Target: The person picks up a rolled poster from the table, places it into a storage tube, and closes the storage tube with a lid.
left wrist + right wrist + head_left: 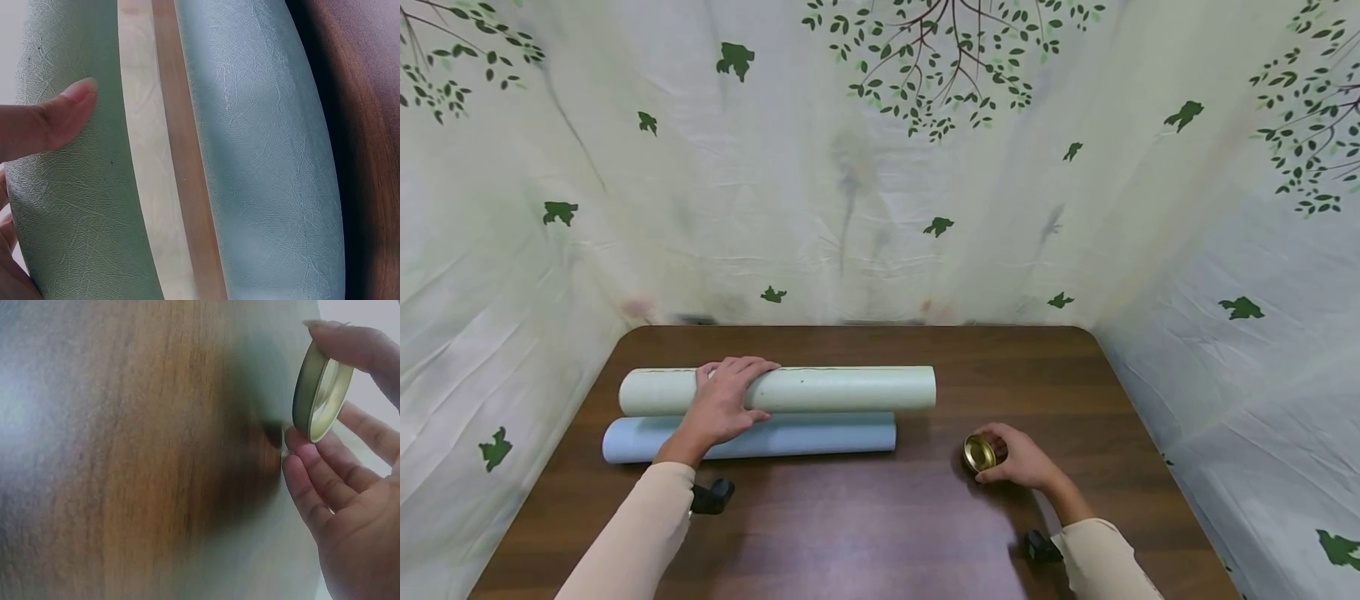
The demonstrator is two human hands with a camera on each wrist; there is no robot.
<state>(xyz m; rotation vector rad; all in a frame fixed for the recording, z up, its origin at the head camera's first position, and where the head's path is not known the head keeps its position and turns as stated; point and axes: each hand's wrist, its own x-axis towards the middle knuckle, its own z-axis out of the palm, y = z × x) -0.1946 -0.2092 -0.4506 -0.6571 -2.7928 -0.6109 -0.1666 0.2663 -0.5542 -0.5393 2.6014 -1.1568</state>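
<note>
A pale green roll (850, 389) lies crosswise on the table, with a light blue roll (820, 435) in front of it, nearly parallel. My left hand (721, 404) grips the green roll left of its middle. Its thumb (65, 115) lies along the near side, while the other fingers reach over the far side. In the left wrist view a narrow gap separates the two rolls. At the right, my right hand (1018, 457) holds a round gold-coloured lid (979, 453) by its rim, tipped on edge between thumb (356, 347) and fingers.
The brown wooden table (850, 533) has rounded far corners. White curtains (820, 208) with printed green leaves hang behind and at both sides. Small black devices (712, 497) sit at both wrists, by the cream sleeves.
</note>
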